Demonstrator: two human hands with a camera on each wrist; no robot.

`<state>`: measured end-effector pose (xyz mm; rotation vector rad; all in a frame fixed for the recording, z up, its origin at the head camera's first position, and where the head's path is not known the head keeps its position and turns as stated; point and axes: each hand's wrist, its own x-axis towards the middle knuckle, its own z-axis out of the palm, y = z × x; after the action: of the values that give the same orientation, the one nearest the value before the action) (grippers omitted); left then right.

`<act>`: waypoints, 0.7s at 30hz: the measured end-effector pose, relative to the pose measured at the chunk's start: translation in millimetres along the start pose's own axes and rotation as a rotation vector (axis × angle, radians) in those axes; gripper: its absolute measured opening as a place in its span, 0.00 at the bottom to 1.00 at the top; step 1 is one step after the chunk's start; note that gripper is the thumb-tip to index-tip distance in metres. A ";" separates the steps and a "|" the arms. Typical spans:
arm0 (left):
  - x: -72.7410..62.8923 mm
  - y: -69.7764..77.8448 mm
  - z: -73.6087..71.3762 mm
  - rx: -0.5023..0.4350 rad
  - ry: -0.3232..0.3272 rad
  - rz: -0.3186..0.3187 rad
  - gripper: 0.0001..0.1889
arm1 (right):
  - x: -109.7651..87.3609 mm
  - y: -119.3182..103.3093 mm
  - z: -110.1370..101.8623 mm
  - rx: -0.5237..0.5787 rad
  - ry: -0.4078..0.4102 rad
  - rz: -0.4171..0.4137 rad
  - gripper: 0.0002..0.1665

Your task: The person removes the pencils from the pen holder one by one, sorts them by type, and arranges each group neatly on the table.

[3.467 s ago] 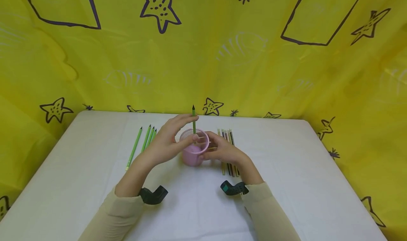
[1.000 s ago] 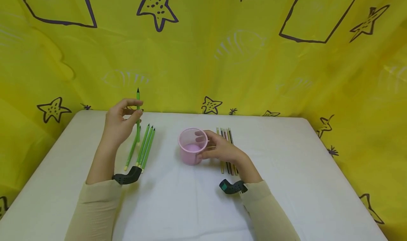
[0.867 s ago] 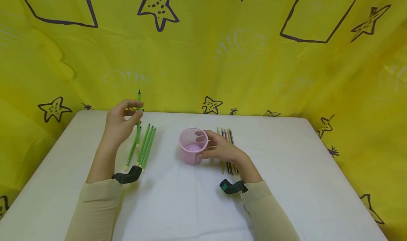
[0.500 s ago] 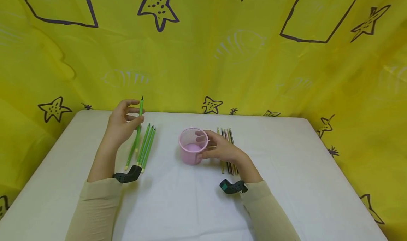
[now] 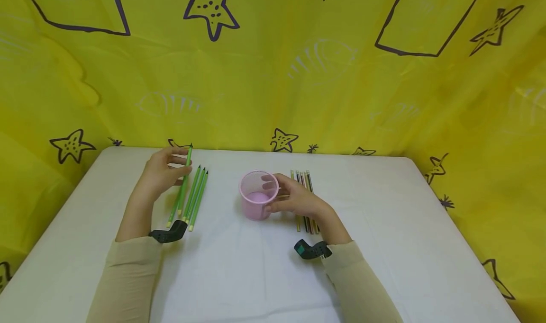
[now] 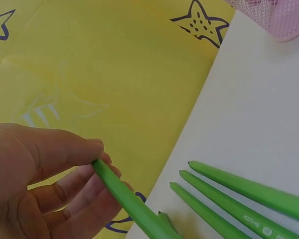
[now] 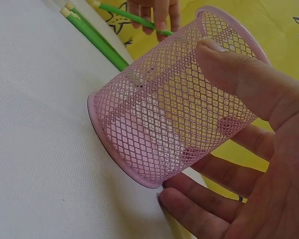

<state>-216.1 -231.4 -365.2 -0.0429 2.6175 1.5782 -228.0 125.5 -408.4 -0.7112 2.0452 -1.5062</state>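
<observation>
My left hand point(image 5: 161, 171) pinches a green pencil point(image 5: 183, 195) between thumb and fingers, its dark tip upward and its pale end low by the table. The left wrist view shows the thumb on the pencil's point(image 6: 122, 194) tip end. Several more green pencils point(image 5: 198, 195) lie just right of it, with another partly hidden beneath the hand. My right hand point(image 5: 298, 199) holds a pink mesh pencil cup point(image 5: 253, 210) in the middle of the table, thumb and fingers round its right side. Nothing shows inside the cup point(image 7: 154, 104).
Several dark and gold pencils point(image 5: 305, 183) lie on the white table point(image 5: 239, 271), partly covered by my right hand and wrist. A yellow cloth point(image 5: 264, 86) with drawn stars and fish hangs behind the table. Each wrist wears a black camera mount point(image 5: 170, 233).
My left hand carried the green pencil from above the cup to the green pencils at left, then lowered it toward the table and tilted it. The right hand keeps its hold.
</observation>
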 end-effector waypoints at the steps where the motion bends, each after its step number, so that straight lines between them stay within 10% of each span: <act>1: 0.3 -1.5 -0.1 0.006 -0.002 -0.006 0.28 | 0.1 0.2 0.1 -0.001 -0.001 0.001 0.47; 21: 9.9 -20.4 6.3 0.116 -0.009 -0.101 0.28 | -0.3 1.8 -0.9 -0.004 0.001 -0.003 0.46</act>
<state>-224.2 -235.1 -387.0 -0.1573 2.6494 1.3897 -228.6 126.8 -409.8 -0.7148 2.0494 -1.5051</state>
